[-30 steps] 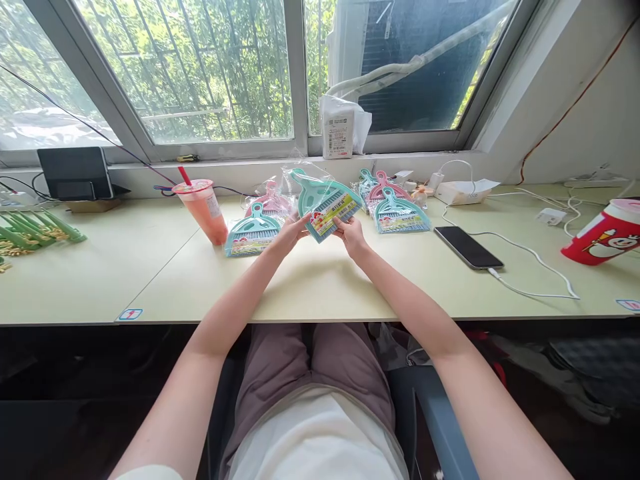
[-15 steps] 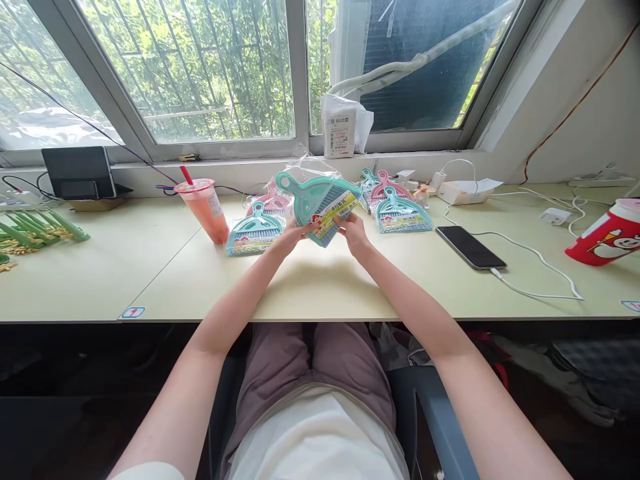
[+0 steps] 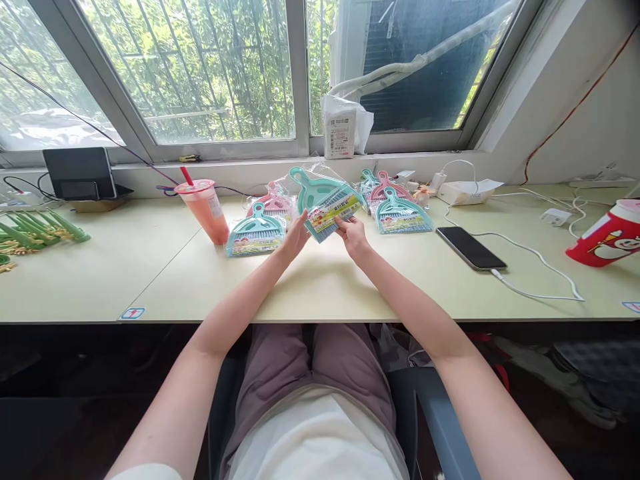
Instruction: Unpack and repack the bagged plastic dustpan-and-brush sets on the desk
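A teal dustpan and brush set (image 3: 315,193) in a clear plastic bag is held up over the table, tilted, with its yellow label facing me. My right hand (image 3: 354,239) pinches its lower right edge, thumb and fingers closed on the label and bristles. At the lower left edge, my left hand (image 3: 296,239) grips the pack with its fingers pointing up; part of the fingers is hidden. Left of it lies another bagged teal set (image 3: 257,230), with a pink set (image 3: 274,203) behind. To the right rest more bagged sets, a teal one (image 3: 403,212) in front.
A pink drink cup (image 3: 204,210) with a red straw stands on the left. Further left are a black tablet (image 3: 80,173) and green bundles (image 3: 43,228). A phone (image 3: 470,247) on a white cable and a red cup (image 3: 607,233) occupy the right side.
The held set has shifted slightly right and turned a little. My left hand has moved from under its lower edge to its left side, fingers now more upright. My right hand stays nearly still.
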### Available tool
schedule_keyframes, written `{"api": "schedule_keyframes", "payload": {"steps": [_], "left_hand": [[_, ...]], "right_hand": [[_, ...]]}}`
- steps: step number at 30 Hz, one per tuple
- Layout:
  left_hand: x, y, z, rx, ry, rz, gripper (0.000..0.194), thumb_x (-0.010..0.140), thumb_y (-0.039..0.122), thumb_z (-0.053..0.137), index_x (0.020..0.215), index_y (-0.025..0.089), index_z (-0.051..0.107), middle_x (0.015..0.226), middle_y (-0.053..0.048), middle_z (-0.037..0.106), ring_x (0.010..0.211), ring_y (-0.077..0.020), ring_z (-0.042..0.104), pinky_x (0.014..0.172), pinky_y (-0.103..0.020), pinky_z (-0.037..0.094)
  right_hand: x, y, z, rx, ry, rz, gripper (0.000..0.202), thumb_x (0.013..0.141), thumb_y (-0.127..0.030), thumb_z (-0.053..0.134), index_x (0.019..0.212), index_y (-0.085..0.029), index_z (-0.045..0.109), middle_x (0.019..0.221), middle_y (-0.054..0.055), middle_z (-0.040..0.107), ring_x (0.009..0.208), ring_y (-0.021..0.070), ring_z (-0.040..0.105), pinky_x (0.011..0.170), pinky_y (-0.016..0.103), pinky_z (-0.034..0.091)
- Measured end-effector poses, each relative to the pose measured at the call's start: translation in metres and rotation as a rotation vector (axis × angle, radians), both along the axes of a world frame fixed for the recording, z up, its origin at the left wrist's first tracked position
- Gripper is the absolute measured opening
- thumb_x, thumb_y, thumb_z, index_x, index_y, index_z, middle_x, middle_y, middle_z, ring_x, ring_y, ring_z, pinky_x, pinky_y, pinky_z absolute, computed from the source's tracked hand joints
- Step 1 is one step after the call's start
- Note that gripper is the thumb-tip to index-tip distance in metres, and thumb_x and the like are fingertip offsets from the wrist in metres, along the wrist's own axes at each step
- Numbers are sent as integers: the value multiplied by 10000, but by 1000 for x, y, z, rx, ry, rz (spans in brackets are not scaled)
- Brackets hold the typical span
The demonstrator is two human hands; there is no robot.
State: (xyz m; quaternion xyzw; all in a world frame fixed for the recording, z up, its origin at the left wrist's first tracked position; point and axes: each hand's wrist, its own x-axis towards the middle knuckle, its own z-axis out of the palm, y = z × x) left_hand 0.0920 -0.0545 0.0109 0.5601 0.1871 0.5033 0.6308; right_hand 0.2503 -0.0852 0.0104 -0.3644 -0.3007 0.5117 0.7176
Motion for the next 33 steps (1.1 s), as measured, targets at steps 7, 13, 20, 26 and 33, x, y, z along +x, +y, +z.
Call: {"api": "schedule_keyframes", "payload": {"steps": [7,13,20,26,33], "left_hand": [[8,-3,-5,-94,14,53,619,759,371,832,1312,210,605,1286,-91,703,1268,-284,627,1116,-444,474],[16,-10,-12,-141,123,-111,563,800,536,767,1276,267,633,1406,-97,633,1347,-316,566,1091,-492,471],[6,11,-17,-86,42,178,578,680,364,847,1196,200,644,1277,-95,703,1271,-313,610,1039,-445,516],[0,11,-15,-53,151,118,572,691,414,845,1179,211,627,1232,-103,718,1196,-310,653,954,-445,557],[4,-1,-12,-19,278,-25,656,728,489,827,1278,209,606,1214,-122,721,1061,-295,718,905,-452,580]], "right_hand": [[-6,4,-5,-5,-14,-72,188,762,-116,751,885,-185,628,980,52,754,1062,209,711,968,374,607],[7,7,-5,23,-45,-97,222,754,-134,742,915,-209,609,1025,46,749,1094,195,694,959,349,604],[-2,7,-1,-40,-65,-24,275,791,-130,671,1019,-248,574,1069,10,728,1027,165,700,931,358,618],[3,3,7,10,-13,-137,325,887,-118,490,1158,-290,539,1184,8,698,1123,126,663,978,318,582],[12,4,8,86,-73,-167,396,850,-184,594,1200,-344,499,1227,-16,695,1101,133,676,924,323,605]]}}
